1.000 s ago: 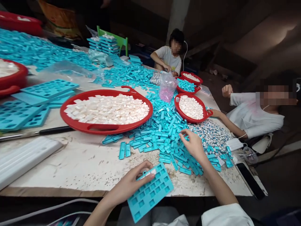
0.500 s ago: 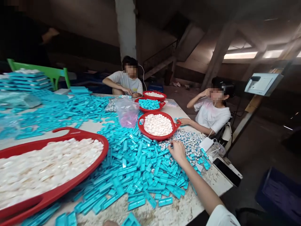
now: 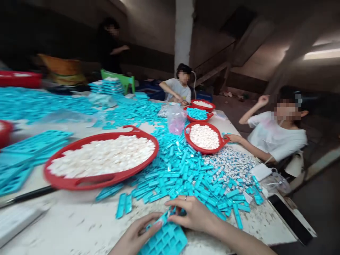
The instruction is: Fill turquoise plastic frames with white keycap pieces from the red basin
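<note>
Near the table's front edge, a turquoise tray (image 3: 170, 238) with square compartments is tilted up in my left hand (image 3: 139, 230), whose thumb and fingers close on its upper left edge. My right hand (image 3: 195, 214), with a ring on one finger, bends its fingers together at the tray's top edge. Something small and whitish-blue shows by those fingertips, too small to name. Just beyond my hands spreads a heap of narrow turquoise plastic pieces (image 3: 170, 170). Small white-and-blue bits (image 3: 233, 164) lie in a pile to its right.
Red baskets hold white pieces, one large basket (image 3: 106, 182) at left and a smaller one (image 3: 223, 141) ahead. Compartment trays (image 3: 37, 145) lie far left. A phone (image 3: 289, 219) rests by the right edge. A co-worker (image 3: 278, 132) sits right, another (image 3: 177, 88) at the far end.
My right hand has come back from the white-and-blue pile to the tray. The view has swung left, bringing my left hand and the tray fully into sight.
</note>
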`<state>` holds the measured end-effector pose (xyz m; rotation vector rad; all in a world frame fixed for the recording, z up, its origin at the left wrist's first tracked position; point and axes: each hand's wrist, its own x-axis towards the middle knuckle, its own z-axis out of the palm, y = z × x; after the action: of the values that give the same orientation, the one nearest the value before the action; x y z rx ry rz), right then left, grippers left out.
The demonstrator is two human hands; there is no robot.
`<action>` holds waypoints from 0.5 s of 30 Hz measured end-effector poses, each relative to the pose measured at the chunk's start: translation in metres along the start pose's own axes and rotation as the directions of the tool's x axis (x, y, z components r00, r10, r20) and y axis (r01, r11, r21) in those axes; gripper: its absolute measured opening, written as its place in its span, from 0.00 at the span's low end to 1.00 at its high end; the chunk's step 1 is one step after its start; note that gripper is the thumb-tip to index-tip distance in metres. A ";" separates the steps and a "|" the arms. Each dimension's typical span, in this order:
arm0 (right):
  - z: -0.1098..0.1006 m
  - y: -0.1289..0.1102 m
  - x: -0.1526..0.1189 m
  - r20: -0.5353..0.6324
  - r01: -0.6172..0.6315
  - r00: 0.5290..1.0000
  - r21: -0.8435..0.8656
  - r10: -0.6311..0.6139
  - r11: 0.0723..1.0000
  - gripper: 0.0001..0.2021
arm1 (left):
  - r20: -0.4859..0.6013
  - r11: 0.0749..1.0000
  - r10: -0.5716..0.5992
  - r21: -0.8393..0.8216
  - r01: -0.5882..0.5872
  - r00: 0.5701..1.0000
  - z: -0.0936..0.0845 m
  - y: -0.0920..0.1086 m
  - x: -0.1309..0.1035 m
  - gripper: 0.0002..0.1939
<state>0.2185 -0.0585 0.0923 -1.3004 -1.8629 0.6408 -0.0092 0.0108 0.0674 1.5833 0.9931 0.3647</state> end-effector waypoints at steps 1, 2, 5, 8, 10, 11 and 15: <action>0.004 0.003 -0.002 0.027 -0.008 1.000 -0.010 0.009 1.000 0.16 | -0.009 1.000 -0.005 0.002 0.005 1.000 0.000 0.008 -0.001 0.26; 0.006 0.007 -0.003 0.047 -0.014 0.999 -0.018 0.014 1.000 0.14 | -0.017 1.000 -0.012 0.006 0.012 1.000 0.000 0.015 -0.001 0.25; 0.005 0.016 -0.002 0.059 0.016 0.998 -0.027 -0.014 1.000 0.07 | 0.068 0.999 0.018 0.029 -0.020 0.998 -0.001 0.027 0.000 0.21; 0.005 0.018 0.001 0.007 0.052 0.999 -0.012 -0.052 0.999 0.07 | 0.167 0.997 0.061 0.032 -0.068 0.984 -0.001 0.030 -0.002 0.20; 0.007 0.017 0.001 -0.017 0.067 0.998 0.006 -0.067 0.998 0.07 | 0.185 0.998 0.051 0.035 -0.058 0.981 -0.001 0.031 -0.005 0.20; 0.008 0.017 0.001 -0.023 0.069 0.997 0.012 -0.069 0.998 0.08 | 0.192 0.998 0.044 0.037 -0.052 0.980 -0.001 0.032 -0.006 0.21; 0.011 0.016 0.000 -0.008 0.045 0.999 0.032 -0.044 0.998 0.09 | 0.249 0.998 0.067 0.001 -0.070 0.966 -0.001 0.034 -0.007 0.20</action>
<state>0.2189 -0.0529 0.0739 -1.2357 -1.8627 0.6389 -0.0011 0.0071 0.1010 1.6296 0.7494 0.2013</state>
